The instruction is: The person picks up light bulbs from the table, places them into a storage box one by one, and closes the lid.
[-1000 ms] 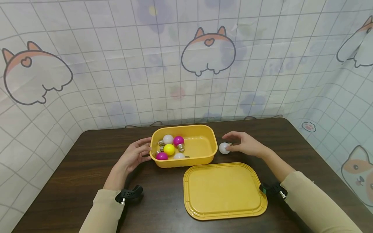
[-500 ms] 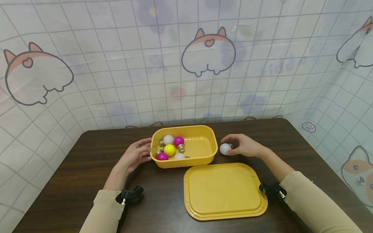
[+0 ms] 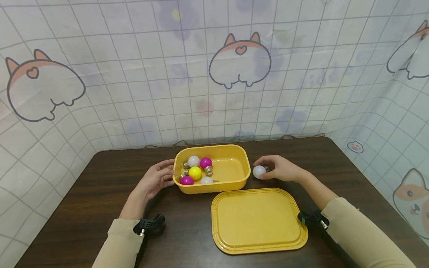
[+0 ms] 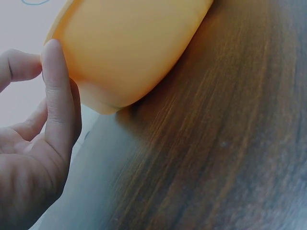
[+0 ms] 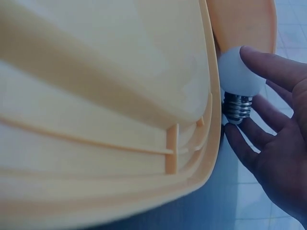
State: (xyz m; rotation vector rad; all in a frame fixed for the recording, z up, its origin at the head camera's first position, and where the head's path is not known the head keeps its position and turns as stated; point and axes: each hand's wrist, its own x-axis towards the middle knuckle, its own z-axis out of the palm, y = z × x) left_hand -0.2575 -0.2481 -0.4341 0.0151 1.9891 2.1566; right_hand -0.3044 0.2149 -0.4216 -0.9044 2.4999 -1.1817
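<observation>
In the head view a yellow plastic box [image 3: 234, 185] stands near the middle of the table, with several light bulbs in its left part: white [image 3: 193, 160], magenta [image 3: 206, 162] and yellow [image 3: 195, 172]. My left hand [image 3: 155, 178] touches the box's left end with its fingertips, fingers loosely bent. Just right of the box, my right hand [image 3: 282, 169] holds a white light bulb [image 3: 259, 171]. In the right wrist view the thumb presses the bulb's round globe [image 5: 236, 76], its metal screw base [image 5: 237, 108] points down, and the other fingers lie behind it.
A yellow lid [image 3: 259, 220] lies flat in front of the box, towards the right. The dark wooden table [image 3: 83, 208] ends at a back edge close behind the box. Tiled-pattern cloth [image 3: 151, 74] hangs behind and at both sides.
My right hand has shifted slightly, its fingers and thumb closing round the white bulb. The left hand and the box stay where they were.
</observation>
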